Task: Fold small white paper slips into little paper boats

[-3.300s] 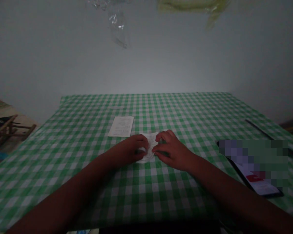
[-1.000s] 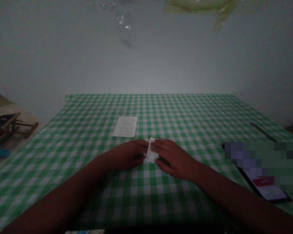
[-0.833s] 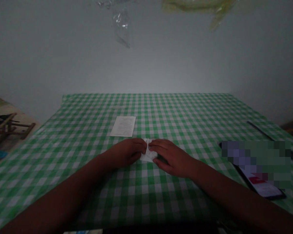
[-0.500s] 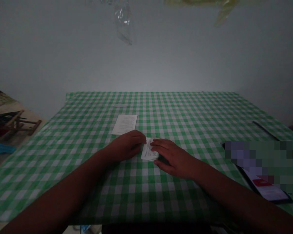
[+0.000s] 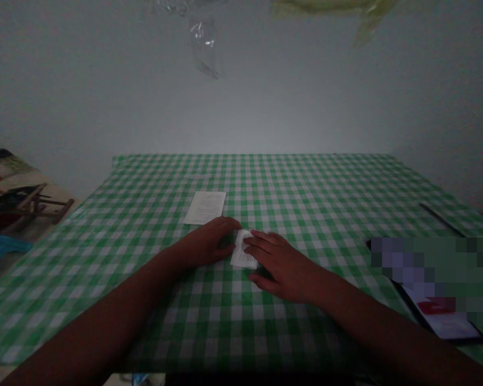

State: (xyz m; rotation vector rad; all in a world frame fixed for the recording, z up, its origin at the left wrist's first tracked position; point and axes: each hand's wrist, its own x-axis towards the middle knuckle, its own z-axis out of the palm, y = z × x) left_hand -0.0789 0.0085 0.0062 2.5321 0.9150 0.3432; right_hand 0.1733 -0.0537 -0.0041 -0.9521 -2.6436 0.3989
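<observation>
A small printed paper slip (image 5: 242, 259) lies on the green-and-white checked tablecloth, its upper right side hidden beneath fingers. My right hand (image 5: 279, 262) rests over it with the fingers stretched flat on the print and the thumb apart, nearer to me. At the slip's left edge is my left hand (image 5: 207, 244), its fingers curved and the thumb held away from them. The left fingertips reach the slip's upper left corner; whether they press on it I cannot tell. Just beyond my left hand lies a larger printed sheet (image 5: 206, 207), flat on the cloth.
A phone or tablet (image 5: 446, 321), its screen partly blurred, lies at the right, with a thin dark stick-like object (image 5: 440, 219) beyond it. The checked tablecloth (image 5: 326, 193) runs back to a wall. A blue plastic thing (image 5: 6, 246) and wooden furniture (image 5: 40, 201) stand left of the table.
My right hand has slid slightly toward me and to the left over the slip, which now shows less of its right side. The left hand has barely moved. The view has tilted a little upward.
</observation>
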